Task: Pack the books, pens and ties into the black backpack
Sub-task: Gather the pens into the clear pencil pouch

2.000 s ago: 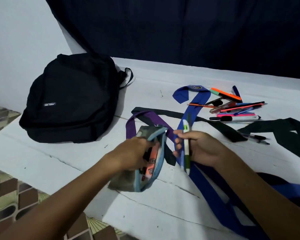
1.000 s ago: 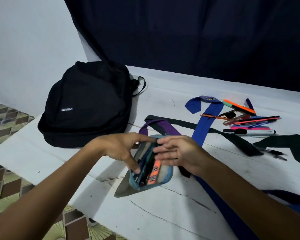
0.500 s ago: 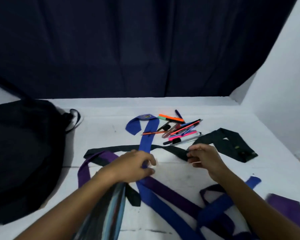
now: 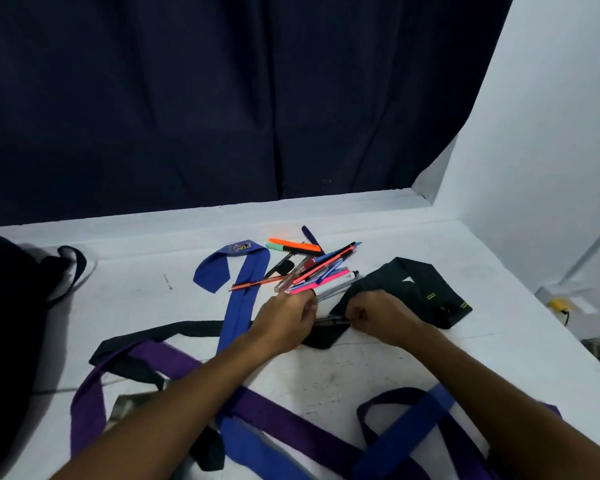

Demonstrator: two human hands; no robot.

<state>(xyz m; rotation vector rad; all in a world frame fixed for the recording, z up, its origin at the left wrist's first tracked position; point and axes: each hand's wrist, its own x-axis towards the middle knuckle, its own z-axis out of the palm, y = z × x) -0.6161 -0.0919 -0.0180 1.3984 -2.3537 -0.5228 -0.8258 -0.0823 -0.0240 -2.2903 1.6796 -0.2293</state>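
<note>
Right hand (image 4: 381,317): grip pinches a dark slim pen (image 4: 331,320) at its end, fingers curled. Left hand (image 4: 286,322): fingers curled at the pen's other end, fingertips beside the loose heap of coloured plastic pens and markers (image 4: 312,268); grip state cannot be told. Both hands lie over the end of a long black fabric tie (image 4: 174,334). Folded dark green tie (image 4: 416,289) sits just right of the right hand. Blue crested tie (image 4: 239,296) runs from the heap toward the viewer, crossing purple ties (image 4: 264,410). Grey zip pouch (image 4: 125,407) lies under the left forearm. Black fabric backpack (image 4: 11,323) rests at the far left of the white counter (image 4: 361,368), well apart from the pens.
</note>
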